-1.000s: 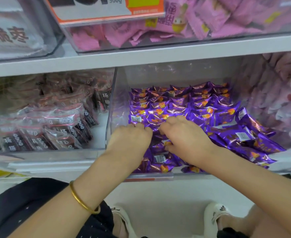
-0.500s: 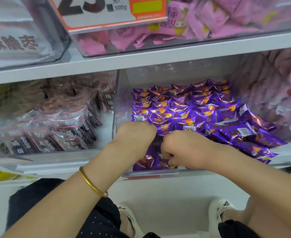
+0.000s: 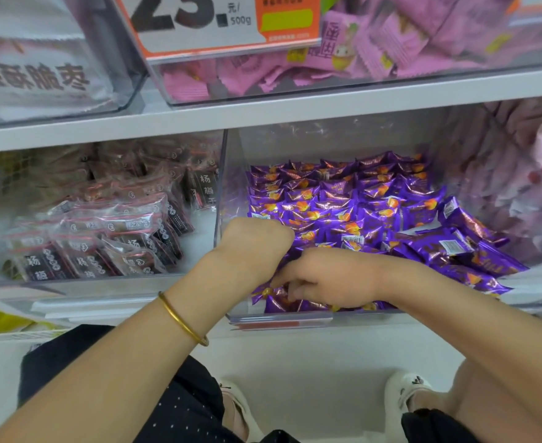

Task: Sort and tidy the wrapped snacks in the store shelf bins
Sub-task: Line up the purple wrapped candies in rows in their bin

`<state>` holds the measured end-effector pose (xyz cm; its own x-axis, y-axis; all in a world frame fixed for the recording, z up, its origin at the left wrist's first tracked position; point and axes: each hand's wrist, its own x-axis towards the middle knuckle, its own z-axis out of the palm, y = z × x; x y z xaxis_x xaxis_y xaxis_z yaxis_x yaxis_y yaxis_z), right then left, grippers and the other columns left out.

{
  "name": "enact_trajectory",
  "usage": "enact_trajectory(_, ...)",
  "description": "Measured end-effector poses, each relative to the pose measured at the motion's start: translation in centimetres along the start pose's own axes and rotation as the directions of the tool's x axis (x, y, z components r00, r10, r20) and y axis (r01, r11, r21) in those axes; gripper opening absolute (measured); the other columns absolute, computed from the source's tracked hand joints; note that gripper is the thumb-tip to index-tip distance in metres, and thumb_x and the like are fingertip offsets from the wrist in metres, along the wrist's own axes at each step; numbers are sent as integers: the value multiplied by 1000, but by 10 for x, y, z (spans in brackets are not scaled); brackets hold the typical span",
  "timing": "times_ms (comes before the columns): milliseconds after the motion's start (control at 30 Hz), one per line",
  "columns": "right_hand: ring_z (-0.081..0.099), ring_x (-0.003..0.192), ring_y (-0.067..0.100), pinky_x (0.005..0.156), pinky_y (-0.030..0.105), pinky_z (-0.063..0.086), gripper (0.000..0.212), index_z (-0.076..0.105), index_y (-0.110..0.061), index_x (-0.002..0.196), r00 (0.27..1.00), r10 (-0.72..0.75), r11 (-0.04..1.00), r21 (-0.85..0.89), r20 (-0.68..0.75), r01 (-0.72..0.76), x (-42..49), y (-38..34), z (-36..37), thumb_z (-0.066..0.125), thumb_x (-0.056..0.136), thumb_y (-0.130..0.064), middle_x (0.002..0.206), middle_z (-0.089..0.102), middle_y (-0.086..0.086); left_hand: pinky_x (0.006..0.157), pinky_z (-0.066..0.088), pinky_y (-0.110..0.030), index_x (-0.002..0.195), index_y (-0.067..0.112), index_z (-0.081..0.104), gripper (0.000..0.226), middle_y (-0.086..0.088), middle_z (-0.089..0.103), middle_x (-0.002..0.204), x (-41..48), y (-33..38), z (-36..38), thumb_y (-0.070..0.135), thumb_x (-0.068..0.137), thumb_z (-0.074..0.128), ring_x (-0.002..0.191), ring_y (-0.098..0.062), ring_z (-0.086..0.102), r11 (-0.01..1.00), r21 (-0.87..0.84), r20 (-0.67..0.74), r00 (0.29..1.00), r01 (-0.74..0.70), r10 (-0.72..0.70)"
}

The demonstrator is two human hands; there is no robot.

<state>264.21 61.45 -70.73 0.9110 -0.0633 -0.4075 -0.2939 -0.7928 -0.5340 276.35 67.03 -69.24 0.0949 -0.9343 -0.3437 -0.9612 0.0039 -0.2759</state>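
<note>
Purple snacks (image 3: 343,199) fill the middle bin (image 3: 295,316), neat rows at 12 o'clock, loose ones at 3. The right hand (image 3: 327,282) has slid back to 6 o'clock, fingers curled round front wrappers. The left hand (image 3: 257,241) stays knuckles-up, its grip hidden. Front row next, I reckon.

A slim gold bangle (image 3: 183,318) ringed the arm just behind the left hand (image 3: 257,247). Down below, a dark garment (image 3: 174,410) was speckled with tiny white dots, and the white sandals (image 3: 404,390) carried small dark marks.
</note>
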Motion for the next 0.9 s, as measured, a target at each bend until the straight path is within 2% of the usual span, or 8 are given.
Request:
enact_trajectory(67,44,71,10,70,29,37,32,56,-14,124,1000,9,999,-38,-11,-10,3,-1,6,49,94,-19,81,53,-6,64,35,-33,114,16,47,29,-3,56,111,1,0,0,18,87,59,102,-25,57,1000,6,6,1000,4,-4)
enact_trajectory(200,51,93,25,84,41,45,31,59,-9,115,997,39,982,-186,62,-27,4,-4,7,48,95,-30,107,49,9,66,35,-33,115,16,49,28,-3,56,113,2,0,0,15,88,57,104,-25,57,1000,22,-1,1000,4,-4)
enact_trajectory(367,54,105,26,86,45,48,30,61,-19,119,999,14,981,-193,29,-8,3,-3,6,54,90,-24,115,57,5,65,35,-33,115,15,48,28,-3,56,112,1,0,0,11,89,54,102,-25,58,999,49,-2,1000,-1,1)
enact_trajectory(533,56,103,20,86,34,47,33,59,-21,121,1000,6,993,-117,27,-3,4,-2,4,56,89,-17,117,62,-1,65,35,-34,117,13,47,29,-5,56,111,-1,0,-1,6,89,50,101,-27,58,998,62,-8,1000,-12,12)
enact_trajectory(600,56,99,20,85,33,47,29,60,-17,116,1000,-9,997,-79,24,11,5,-3,4,56,88,-13,113,62,0,66,35,-35,118,13,47,29,-6,56,113,-1,-1,-2,8,89,51,102,-28,57,999,53,-3,1000,-11,12)
enact_trajectory(767,54,104,21,89,33,43,29,63,-12,115,999,-29,999,-34,-32,28,5,-6,5,59,86,-12,118,58,5,68,35,-35,119,13,47,29,-5,56,116,1,-1,-1,12,90,51,106,-27,56,1000,31,1,1000,1,-1)
enact_trajectory(833,55,102,21,85,29,43,28,62,-11,115,1000,-16,1000,-18,-25,16,5,-6,5,58,87,-11,115,59,5,68,35,-35,119,13,47,29,-6,56,116,1,0,-1,12,90,52,106,-27,56,1000,31,5,1000,5,-5)
enact_trajectory(900,53,96,21,73,23,39,27,59,-9,114,1000,-2,1000,-16,-7,2,5,-5,4,57,87,-10,109,58,5,68,35,-35,118,13,46,29,-6,56,115,2,0,-1,13,90,52,105,-27,56,1000,31,7,1000,6,-6)
